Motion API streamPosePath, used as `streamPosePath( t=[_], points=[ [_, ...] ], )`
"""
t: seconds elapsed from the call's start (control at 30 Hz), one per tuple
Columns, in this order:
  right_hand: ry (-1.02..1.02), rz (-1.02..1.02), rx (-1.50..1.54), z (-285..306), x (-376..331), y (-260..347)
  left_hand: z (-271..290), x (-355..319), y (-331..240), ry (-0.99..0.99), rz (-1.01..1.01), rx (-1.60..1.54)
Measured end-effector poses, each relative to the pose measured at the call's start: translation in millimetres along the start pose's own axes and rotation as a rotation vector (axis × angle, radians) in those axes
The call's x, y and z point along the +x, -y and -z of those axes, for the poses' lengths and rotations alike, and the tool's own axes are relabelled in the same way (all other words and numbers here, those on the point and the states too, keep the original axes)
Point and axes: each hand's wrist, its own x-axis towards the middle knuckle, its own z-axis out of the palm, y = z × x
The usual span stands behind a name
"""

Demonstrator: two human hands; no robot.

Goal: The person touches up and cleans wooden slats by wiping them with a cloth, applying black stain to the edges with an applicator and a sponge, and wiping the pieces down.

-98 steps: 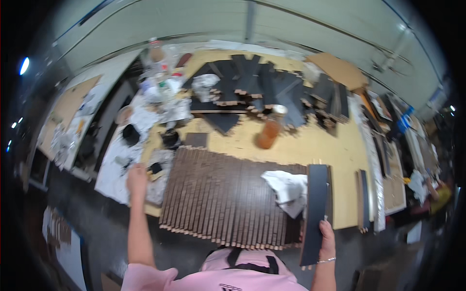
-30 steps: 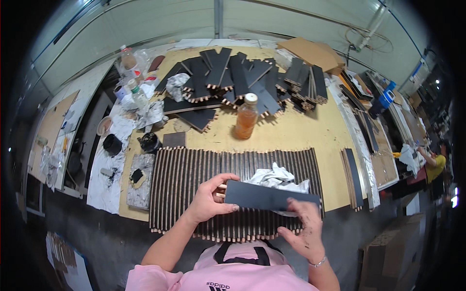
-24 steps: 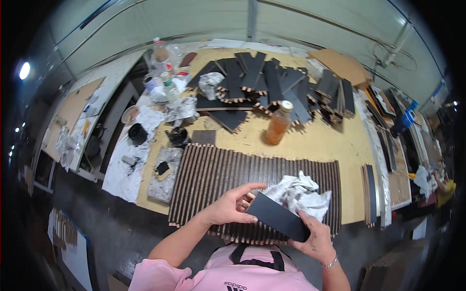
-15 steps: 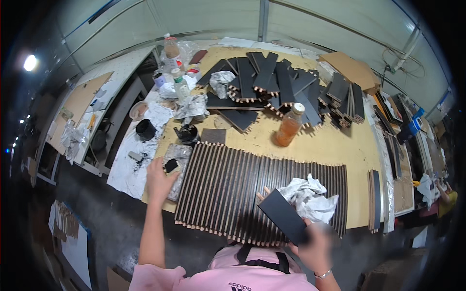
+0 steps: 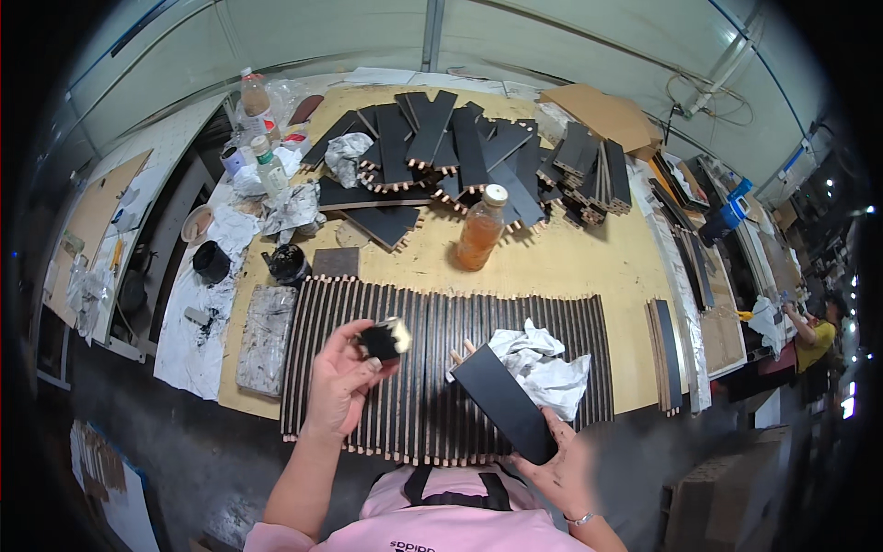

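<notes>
My left hand is closed on a small sponge, pale on one side and stained black on the other. It is above the left part of a long row of dark, narrow boards standing on edge side by side, with wooden pegs at their ends. In my right hand is a flat black board, gripped by its near end and tilted, two pegs sticking out at its far end. Beside that board, a crumpled white cloth lies on the row.
Left of the row lies a stained grey slab, near a black cup and another black cup. A bottle of orange liquid stands behind the row. Black boards are piled farther back. Another person is at far right.
My left hand has brought the sponge from over the grey slab rightward to above the row. The right hand still holds the black board. The whole view has shifted, placing the table farther left.
</notes>
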Motion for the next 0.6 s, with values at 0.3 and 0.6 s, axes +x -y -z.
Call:
streamPosePath(
  t=[0.3,0.6],
  points=[
    [-0.016,-0.189,-0.011,13.6,-10.5,-17.2,-64.6,-1.4,59.2,0.208,0.088,-0.161],
    [-0.024,-0.194,-0.015,17.8,-17.2,-33.5,-100.1,-15.4,88.3,0.372,-0.753,1.125]
  ],
)
